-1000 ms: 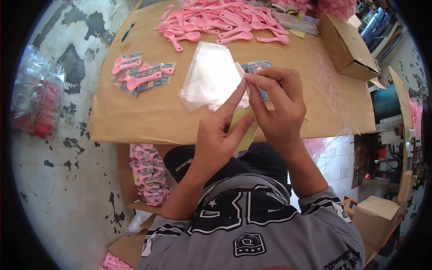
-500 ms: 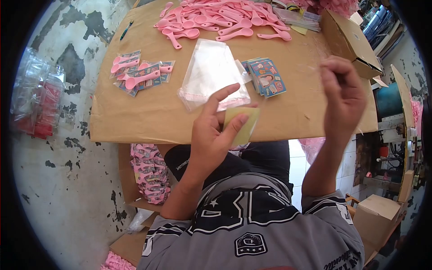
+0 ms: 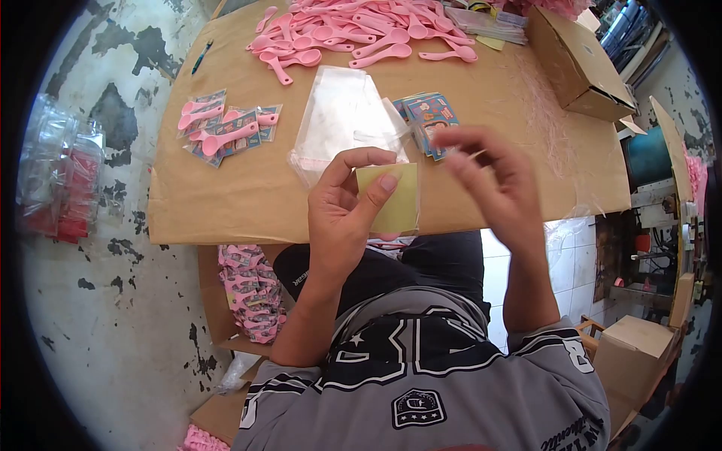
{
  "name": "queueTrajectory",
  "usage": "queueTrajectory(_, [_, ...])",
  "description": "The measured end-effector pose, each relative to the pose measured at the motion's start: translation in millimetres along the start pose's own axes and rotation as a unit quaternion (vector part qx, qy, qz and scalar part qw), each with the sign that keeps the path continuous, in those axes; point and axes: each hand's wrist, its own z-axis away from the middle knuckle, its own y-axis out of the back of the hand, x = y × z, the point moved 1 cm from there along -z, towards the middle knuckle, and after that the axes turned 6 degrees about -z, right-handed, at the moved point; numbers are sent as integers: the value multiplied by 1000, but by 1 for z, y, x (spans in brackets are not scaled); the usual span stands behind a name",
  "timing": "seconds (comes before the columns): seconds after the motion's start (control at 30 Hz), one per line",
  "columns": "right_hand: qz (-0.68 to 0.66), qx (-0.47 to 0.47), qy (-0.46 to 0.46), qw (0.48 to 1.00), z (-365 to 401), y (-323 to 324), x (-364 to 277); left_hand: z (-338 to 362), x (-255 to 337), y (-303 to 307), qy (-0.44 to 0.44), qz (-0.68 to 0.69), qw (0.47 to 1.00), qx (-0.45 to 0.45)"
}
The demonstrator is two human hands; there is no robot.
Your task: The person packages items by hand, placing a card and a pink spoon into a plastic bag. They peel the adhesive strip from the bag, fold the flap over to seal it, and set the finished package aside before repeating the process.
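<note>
My left hand (image 3: 342,203) is closed around a clear plastic packet with a yellowish card (image 3: 392,203) inside, its thumb lying across the front. A bit of pink shows at the packet's lower end, below the table edge. My right hand (image 3: 492,184) hangs in the air to the right of the packet, apart from it. Its fingers are curled and smeared by motion, so whether it holds anything cannot be made out. Beyond the hands lie a stack of clear plastic bags (image 3: 338,113) and a pile of printed blue cards (image 3: 435,113).
Pink measuring spoons (image 3: 376,34) are heaped at the table's far side. Packed spoons with cards (image 3: 229,135) lie at left, near a pen (image 3: 201,58). A cardboard box (image 3: 579,64) stands at right. Thin clear strips (image 3: 583,210) are near the right edge. A carton of packed spoons (image 3: 252,293) sits below.
My right hand has come down and left, closer to the packet. My left hand has turned the packet so the yellowish card faces up more squarely.
</note>
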Motion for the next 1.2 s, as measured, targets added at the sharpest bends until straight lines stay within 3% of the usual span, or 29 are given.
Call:
queueTrajectory(0.03, [-102,-36,-43,993,2,-11,7,-1,-1,0,-23,-16,1000,-1])
queueTrajectory(0.13, [-191,-55,-104,975,2,-26,16,-1,-5,4,-64,-42,997,-1])
queueTrajectory(0.23, [-190,-57,-111,974,-4,-23,5,-1,1,13,-47,-47,998,-2])
queueTrajectory(0.4, [-239,-65,-76,966,-8,-22,3,1,13,17,-43,-75,996,-6])
queueTrajectory(0.6, [-222,-110,-11,969,-9,-13,12,-2,2,28,-125,-46,991,-27])
queueTrajectory(0.7, [-223,-117,13,968,-9,-11,12,-3,5,28,-120,-52,991,-39])
queueTrajectory(0.8, [-236,-124,0,964,-9,-9,9,-4,7,26,-69,53,995,-57])
queueTrajectory(0.9, [-214,-130,-12,968,-9,-10,13,-1,8,20,-78,-82,993,-36])
queueTrajectory(1.1, [-259,-102,-32,960,-9,-14,18,-3,14,10,-58,-45,997,-26])
queueTrajectory(1.2, [-264,-85,-25,960,-9,-14,14,-1,21,5,9,-27,997,-76])
